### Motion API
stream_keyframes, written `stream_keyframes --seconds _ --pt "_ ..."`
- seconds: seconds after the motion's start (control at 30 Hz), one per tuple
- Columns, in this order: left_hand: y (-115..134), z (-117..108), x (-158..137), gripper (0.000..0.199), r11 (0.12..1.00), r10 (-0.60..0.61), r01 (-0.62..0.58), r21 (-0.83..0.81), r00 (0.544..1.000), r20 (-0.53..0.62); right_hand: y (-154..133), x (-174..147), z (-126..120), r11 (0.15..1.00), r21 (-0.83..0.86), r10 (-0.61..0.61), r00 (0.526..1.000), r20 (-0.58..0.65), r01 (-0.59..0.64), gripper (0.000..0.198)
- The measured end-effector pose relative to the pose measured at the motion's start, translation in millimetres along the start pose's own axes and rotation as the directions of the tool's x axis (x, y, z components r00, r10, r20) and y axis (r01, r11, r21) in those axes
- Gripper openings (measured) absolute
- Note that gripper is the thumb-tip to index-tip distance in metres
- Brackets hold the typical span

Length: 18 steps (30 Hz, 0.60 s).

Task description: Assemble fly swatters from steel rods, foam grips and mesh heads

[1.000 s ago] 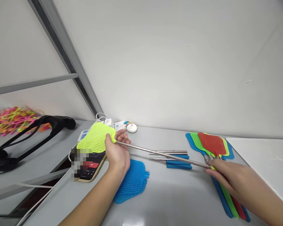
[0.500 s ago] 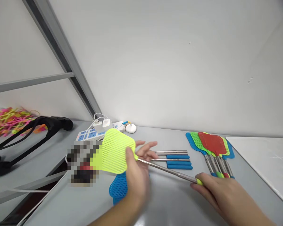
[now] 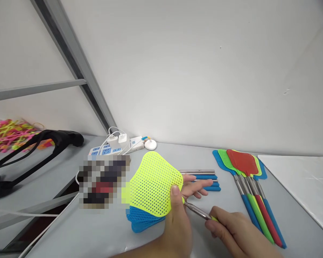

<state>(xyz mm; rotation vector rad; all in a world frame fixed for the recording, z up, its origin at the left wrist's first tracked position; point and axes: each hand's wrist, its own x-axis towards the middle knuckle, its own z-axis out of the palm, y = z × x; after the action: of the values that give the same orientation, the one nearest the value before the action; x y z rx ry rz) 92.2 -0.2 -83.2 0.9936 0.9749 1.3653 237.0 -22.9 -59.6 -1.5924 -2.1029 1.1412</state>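
A yellow fly swatter [image 3: 153, 184] with a telescopic metal shaft is held in the air in both hands. My left hand [image 3: 179, 222] grips it where the head joins the shaft, thumb across the head's lower edge and the other fingers stretched out behind. Around the yellow handle end my right hand [image 3: 228, 227] is closed, hiding most of the handle. Only a short length of shaft shows between the hands. Blue swatter heads [image 3: 144, 220] lie on the table beneath the yellow one. Metal rods and blue handles [image 3: 214, 177] are seen beyond my left fingers.
Several fly swatters in blue, green, yellow and red [image 3: 243, 163] lie fanned at the right. A power strip with chargers [image 3: 107, 148] and a round white object [image 3: 150, 144] are at the back. On the left are a metal frame [image 3: 80, 71], a black strap-like object [image 3: 54, 138] and colourful cords [image 3: 10, 134].
The visible shaft has become much shorter as the head and my right hand came closer together. My left hand and the yellow head moved right; my right hand moved slightly left and down.
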Motion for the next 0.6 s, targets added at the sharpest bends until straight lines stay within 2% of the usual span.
stream_keyframes --seconds 0.07,0.13,0.23,0.3,0.37,0.43,0.47,0.5,0.57,0.6 --pt "0.5 -1.1 1.0 0.079 0.998 -0.013 0.011 0.057 1.000 0.024 -5.6 -0.9 -2.8 0.984 0.165 0.059 0.995 0.083 -0.072 0.043" --pt "0.8 -2.2 3.3 0.078 0.995 -0.016 0.013 0.095 0.999 0.030 -6.5 -0.2 -3.8 0.929 0.336 0.102 0.981 0.166 -0.153 0.047" --pt "-0.2 -3.4 7.9 0.076 0.997 -0.028 0.025 0.074 0.998 0.048 -1.8 2.8 -1.9 0.789 0.554 0.135 0.954 0.268 -0.268 0.053" --pt "-1.2 -4.6 11.6 0.070 0.998 -0.055 0.054 0.014 0.993 0.102 1.4 4.5 -1.7 0.689 0.655 0.121 0.940 0.318 -0.310 0.052" --pt "-1.8 -6.7 15.8 0.063 0.993 -0.095 0.106 -0.050 0.978 0.186 2.5 4.8 -4.6 0.593 0.744 0.077 0.941 0.330 -0.309 0.048" --pt "-2.5 -9.5 20.3 0.058 0.980 -0.152 0.181 -0.085 0.950 0.272 2.8 4.3 -10.8 0.530 0.820 0.020 0.970 0.244 -0.217 0.042" --pt "-2.8 -11.0 22.5 0.056 0.973 -0.179 0.214 -0.088 0.938 0.298 3.7 4.1 -15.1 0.542 0.829 0.002 0.987 0.163 -0.139 0.039" --pt "-3.2 -12.3 24.6 0.052 0.968 -0.201 0.236 -0.083 0.931 0.306 5.7 4.1 -20.0 0.592 0.804 -0.002 0.998 0.068 -0.054 0.036" --pt "-3.9 -13.8 27.9 0.043 0.969 -0.217 0.240 -0.054 0.936 0.278 13.8 5.4 -31.5 0.779 0.622 0.015 0.990 -0.139 0.075 0.033" --pt "-3.9 -13.9 29.1 0.039 0.972 -0.218 0.234 -0.037 0.943 0.250 19.8 6.6 -38.1 0.880 0.467 0.037 0.971 -0.237 0.080 0.032"
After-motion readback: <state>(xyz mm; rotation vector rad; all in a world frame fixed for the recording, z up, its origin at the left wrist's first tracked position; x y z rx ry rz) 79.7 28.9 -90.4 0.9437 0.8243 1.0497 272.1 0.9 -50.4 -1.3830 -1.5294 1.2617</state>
